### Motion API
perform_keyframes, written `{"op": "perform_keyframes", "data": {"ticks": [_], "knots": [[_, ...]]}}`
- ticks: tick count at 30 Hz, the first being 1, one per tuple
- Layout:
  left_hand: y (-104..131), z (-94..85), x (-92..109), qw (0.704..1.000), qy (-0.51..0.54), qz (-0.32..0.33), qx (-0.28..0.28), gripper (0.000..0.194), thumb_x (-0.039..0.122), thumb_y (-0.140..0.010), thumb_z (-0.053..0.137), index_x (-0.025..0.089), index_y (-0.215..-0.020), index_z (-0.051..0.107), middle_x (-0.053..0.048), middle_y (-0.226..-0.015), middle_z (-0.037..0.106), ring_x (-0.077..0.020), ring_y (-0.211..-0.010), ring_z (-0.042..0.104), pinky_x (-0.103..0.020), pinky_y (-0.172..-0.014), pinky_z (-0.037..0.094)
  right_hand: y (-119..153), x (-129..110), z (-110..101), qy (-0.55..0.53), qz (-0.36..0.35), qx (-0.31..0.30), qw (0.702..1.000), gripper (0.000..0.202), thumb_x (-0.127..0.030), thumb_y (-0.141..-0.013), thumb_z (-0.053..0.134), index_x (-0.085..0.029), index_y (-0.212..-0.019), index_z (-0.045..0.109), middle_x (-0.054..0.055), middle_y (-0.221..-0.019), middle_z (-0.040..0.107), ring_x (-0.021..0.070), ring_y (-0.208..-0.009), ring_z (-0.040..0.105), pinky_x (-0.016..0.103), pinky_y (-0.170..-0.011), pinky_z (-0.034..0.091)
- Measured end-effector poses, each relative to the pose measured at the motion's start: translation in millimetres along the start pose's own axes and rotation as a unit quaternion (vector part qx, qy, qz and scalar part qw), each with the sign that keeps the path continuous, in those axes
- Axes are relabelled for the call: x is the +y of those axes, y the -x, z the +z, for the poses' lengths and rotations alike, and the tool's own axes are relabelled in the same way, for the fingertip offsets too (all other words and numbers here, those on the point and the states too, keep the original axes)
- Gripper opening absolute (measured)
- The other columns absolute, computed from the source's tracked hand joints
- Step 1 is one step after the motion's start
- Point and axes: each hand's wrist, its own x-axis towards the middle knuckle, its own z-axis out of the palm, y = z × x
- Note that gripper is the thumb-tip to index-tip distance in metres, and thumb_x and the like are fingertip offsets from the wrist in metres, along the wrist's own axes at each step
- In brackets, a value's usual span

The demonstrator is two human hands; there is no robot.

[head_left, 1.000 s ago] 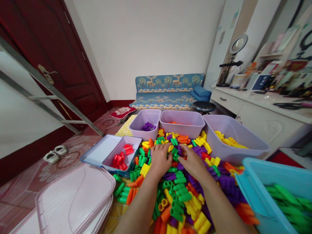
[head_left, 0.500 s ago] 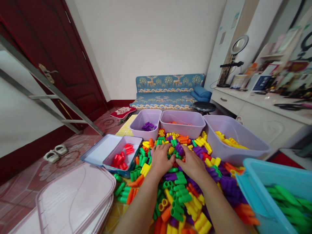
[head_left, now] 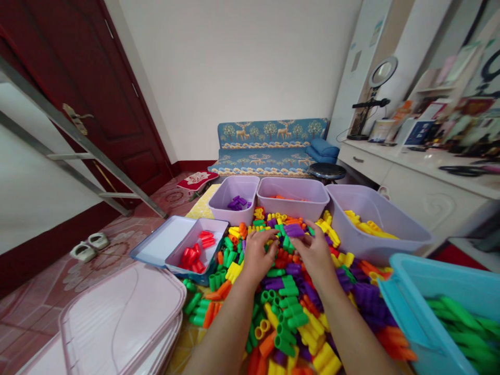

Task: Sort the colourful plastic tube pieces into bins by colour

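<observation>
Pinching a purple block (head_left: 294,230) between thumb and fingers, the right hand (head_left: 315,256) holds it over the mixed pile (head_left: 289,290) — a side grip that likely leaves the far end free. Left hand (head_left: 257,254) nearby, thumb and fingers parted. Lilac bins (head_left: 291,209) edge the pile, probably for short reach. Pieces (head_left: 283,342) look smooth plastic — rounded tubes joined side by side, some open-ended.

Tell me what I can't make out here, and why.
All in the head view:
1. What lies beneath the left hand: hidden by it.
2. The purple piece's tube count: too small.
3. How many orange pieces the middle lilac bin holds: its front wall hides them.
4. The turquoise bin's full outline: cut off by edges.
5. Dresser-top clutter: blurred.
</observation>
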Motion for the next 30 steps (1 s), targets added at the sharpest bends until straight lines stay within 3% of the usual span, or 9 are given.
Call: {"op": "perform_keyframes", "data": {"ticks": [2, 6, 11, 15, 18, 21, 23, 26, 30], "knots": [[0, -0.1, 0, 1.000, -0.007, -0.001, -0.006, 0.025, 0.019, -0.083, 0.057, 0.023, -0.105, 0.066, -0.003, -0.100, 0.072, -0.0199, -0.099, 0.063, -0.039, -0.097, 0.040, 0, -7, 1, -0.132, 0.054, 0.041, 0.989, 0.065, -0.037, -0.059, 0.077, -0.020, -0.116, 0.049, -0.007, -0.065, 0.061, 0.0109, -0.046, 0.056, 0.023, -0.044, 0.048], [-1, -0.4, 0, 1.000, -0.013, -0.010, -0.009, 0.024, 0.019, -0.083, 0.057, 0.022, -0.105, 0.067, -0.003, -0.097, 0.073, -0.0200, -0.097, 0.064, -0.040, -0.098, 0.040, 4, -26, -2, -0.308, 0.074, 0.088, 0.944, 0.049, -0.031, -0.050, 0.084, -0.019, -0.088, 0.055, -0.008, -0.064, 0.061, 0.0085, -0.054, 0.062, 0.019, -0.054, 0.054], [-1, 0.2, -1, 1.000, -0.010, -0.009, -0.011, 0.024, 0.019, -0.083, 0.057, 0.023, -0.104, 0.067, -0.003, -0.097, 0.073, -0.0198, -0.097, 0.064, -0.040, -0.098, 0.040, 11, -43, -10, -0.246, 0.044, 0.090, 0.964, 0.095, -0.029, -0.054, 0.083, -0.030, -0.134, 0.033, -0.010, -0.061, 0.063, 0.0110, -0.045, 0.061, 0.021, -0.044, 0.052], [0, 0.8, -2, 1.000, -0.018, -0.004, -0.012, 0.022, 0.018, -0.084, 0.056, 0.023, -0.101, 0.068, -0.003, -0.100, 0.072, -0.0195, -0.098, 0.063, -0.039, -0.098, 0.040, 11, -42, -8, -0.216, 0.066, 0.018, 0.974, 0.062, -0.033, -0.054, 0.083, -0.018, -0.109, 0.060, -0.005, -0.059, 0.063, 0.0096, -0.046, 0.060, 0.019, -0.045, 0.051], [-1, 0.7, -2, 1.000, -0.023, -0.005, -0.019, 0.021, 0.018, -0.084, 0.056, 0.024, -0.098, 0.069, -0.002, -0.099, 0.073, -0.0196, -0.098, 0.064, -0.040, -0.099, 0.039, 9, -44, -9, -0.313, 0.000, 0.119, 0.942, 0.036, -0.028, -0.057, 0.080, -0.017, -0.086, 0.063, -0.003, -0.073, 0.066, 0.0090, -0.061, 0.064, 0.023, -0.064, 0.055], [-1, 1.0, -3, 1.000, -0.020, -0.003, -0.022, 0.021, 0.018, -0.083, 0.056, 0.024, -0.097, 0.070, -0.002, -0.096, 0.073, -0.0191, -0.096, 0.064, -0.041, -0.100, 0.038, 9, -54, -22, -0.366, -0.134, 0.247, 0.887, 0.023, -0.027, -0.069, 0.071, -0.021, -0.088, 0.059, -0.002, -0.091, 0.066, 0.0119, -0.086, 0.067, 0.032, -0.088, 0.052], [-1, 1.8, -4, 1.000, -0.017, -0.003, -0.021, 0.020, 0.018, -0.083, 0.056, 0.024, -0.097, 0.070, -0.002, -0.096, 0.073, -0.0192, -0.096, 0.064, -0.041, -0.100, 0.037, 13, -64, -36, -0.361, -0.189, 0.277, 0.870, 0.018, -0.037, -0.081, 0.058, -0.023, -0.094, 0.057, 0.003, -0.111, 0.064, 0.0170, -0.107, 0.062, 0.039, -0.099, 0.045], [-1, 3.2, -6, 1.000, -0.019, -0.004, -0.024, 0.021, 0.018, -0.083, 0.056, 0.025, -0.097, 0.070, -0.002, -0.097, 0.073, -0.0197, -0.097, 0.064, -0.042, -0.100, 0.037, 23, -76, -52, -0.330, -0.221, 0.255, 0.882, 0.041, -0.052, -0.091, 0.030, -0.026, -0.112, 0.053, 0.005, -0.145, 0.039, 0.0236, -0.129, 0.046, 0.046, -0.105, 0.039], [-1, 3.1, -6, 1.000, -0.022, -0.003, -0.022, 0.020, 0.018, -0.084, 0.055, 0.024, -0.096, 0.070, -0.002, -0.097, 0.073, -0.0191, -0.096, 0.064, -0.041, -0.100, 0.038, 31, -81, -47, -0.233, -0.242, 0.272, 0.902, 0.056, -0.055, -0.091, 0.006, -0.033, -0.137, 0.030, 0.002, -0.155, 0.018, 0.0240, -0.133, 0.039, 0.046, -0.101, 0.041]]}}
